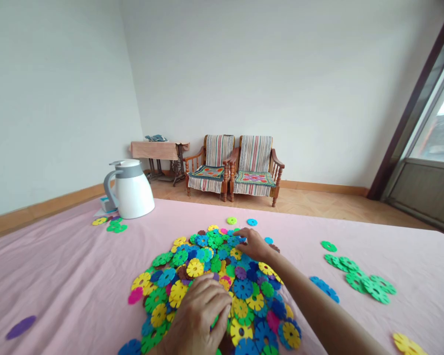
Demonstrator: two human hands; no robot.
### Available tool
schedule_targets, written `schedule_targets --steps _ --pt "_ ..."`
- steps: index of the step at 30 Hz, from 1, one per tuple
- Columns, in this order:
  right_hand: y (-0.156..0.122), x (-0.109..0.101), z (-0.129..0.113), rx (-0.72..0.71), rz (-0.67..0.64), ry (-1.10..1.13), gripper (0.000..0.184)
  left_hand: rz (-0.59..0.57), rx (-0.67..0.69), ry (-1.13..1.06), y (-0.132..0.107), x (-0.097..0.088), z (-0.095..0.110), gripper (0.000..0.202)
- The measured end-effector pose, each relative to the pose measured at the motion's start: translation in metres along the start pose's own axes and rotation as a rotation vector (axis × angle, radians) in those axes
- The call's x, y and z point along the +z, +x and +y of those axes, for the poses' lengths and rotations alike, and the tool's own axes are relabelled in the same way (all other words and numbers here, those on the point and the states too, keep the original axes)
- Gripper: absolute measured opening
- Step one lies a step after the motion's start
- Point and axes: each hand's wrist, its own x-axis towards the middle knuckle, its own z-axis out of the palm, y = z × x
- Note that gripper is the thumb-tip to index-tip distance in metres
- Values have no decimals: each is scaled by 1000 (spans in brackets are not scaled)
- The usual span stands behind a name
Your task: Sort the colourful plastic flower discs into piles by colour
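A heap of flat, notched plastic discs, snowflake building pieces (240, 287), lies in front of me in blue, green, yellow, purple, pink and brown. My left hand (202, 308) rests on the near side of the heap, its fingers loosely bent, with discs showing in the gap between thumb and fingers. At the far right of the heap, my right hand (254, 245) reaches over with its thumb and forefinger apart. Its fingertips are beside a blue disc (237, 240). I see no disc clearly gripped by either hand, though the undersides of the fingers are hidden.
A pink cloth (77, 266) covers the table. A white and grey jug (135, 192) stands at the back left. Several green discs (355, 276) lie to the right; a purple disc (21, 327) is at the left. Two wooden armchairs (255, 155) stand beyond the table.
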Motion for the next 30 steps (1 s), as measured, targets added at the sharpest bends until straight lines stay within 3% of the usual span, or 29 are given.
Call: schedule_targets --steps 8,14,17,23,26,30 --pt "16 8 -2 -23 -51 -29 36 33 -63 -7 0 2 -10 14" --pt "13 11 -2 8 5 -78 33 24 -79 -18 -2 4 -11 15" --pt "15 4 15 77 79 -84 36 30 -83 -13 -3 5 -13 15" --pt "34 -14 74 316 232 -156 28 58 -63 34 -2 1 -20 16" --pt "45 -15 90 322 240 -188 27 62 -65 37 0 0 -20 15" --pt "58 -9 91 274 200 -206 28 59 -50 22 2 1 -19 14"
